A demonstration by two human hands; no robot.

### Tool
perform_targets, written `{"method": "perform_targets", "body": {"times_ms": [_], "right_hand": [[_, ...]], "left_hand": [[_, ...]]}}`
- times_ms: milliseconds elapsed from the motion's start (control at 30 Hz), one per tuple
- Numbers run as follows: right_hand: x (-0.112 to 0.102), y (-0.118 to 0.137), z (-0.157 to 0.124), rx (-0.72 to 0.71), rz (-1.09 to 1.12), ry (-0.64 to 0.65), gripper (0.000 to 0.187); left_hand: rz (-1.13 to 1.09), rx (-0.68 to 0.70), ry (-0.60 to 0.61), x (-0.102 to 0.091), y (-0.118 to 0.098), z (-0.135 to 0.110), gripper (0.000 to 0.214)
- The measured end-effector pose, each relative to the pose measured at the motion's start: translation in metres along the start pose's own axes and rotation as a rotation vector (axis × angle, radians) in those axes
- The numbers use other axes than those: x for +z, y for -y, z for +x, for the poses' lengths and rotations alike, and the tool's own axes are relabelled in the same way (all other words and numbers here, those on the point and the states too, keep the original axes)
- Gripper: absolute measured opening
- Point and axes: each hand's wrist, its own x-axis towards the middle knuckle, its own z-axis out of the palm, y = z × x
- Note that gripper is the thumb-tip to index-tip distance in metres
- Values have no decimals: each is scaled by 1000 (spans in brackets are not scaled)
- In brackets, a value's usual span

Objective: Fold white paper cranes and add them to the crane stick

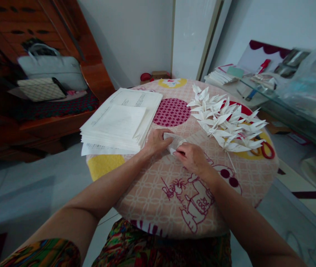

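Observation:
Between my hands is a small folded piece of printed paper (173,140), held just above the tablecloth. My left hand (158,141) grips its left side, thumb on top. My right hand (190,155) pinches its lower right edge, with the fingertips partly hidden. Left of my hands lies a thick stack of printed paper (149,107), with a smaller pile of cut sheets (121,122) on top. To the right, several folded white paper cranes (221,118) with pointed tips sit bunched together.
A round table (146,200) with a patterned cloth is in front of me. Red-handled scissors (267,150) lie at its right edge, beside the paper shapes. On the left a wooden bench (91,74) bears a grey bag (55,68). A glass-topped table (291,111) stands at right.

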Motion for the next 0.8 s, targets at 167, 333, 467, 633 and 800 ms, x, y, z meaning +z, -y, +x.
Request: {"method": "perform_targets", "body": {"times_ms": [167,333,467,633,800], "right_hand": [[0,4,3,59,-31,-1,24],[-2,9,4,79,2,12,16],[-3,13,6,97,55,21,9],[3,14,9,125,53,2,12],[7,15,12,121,-8,10,19]], "left_hand": [[-3,11,3,0,2,1,37],[10,11,26,-1,2,2,36],[26,-6,30,-2,-1,2,34],[14,6,29,-3,-2,2,32],[-145,11,94,-5,3,4,32]]}}
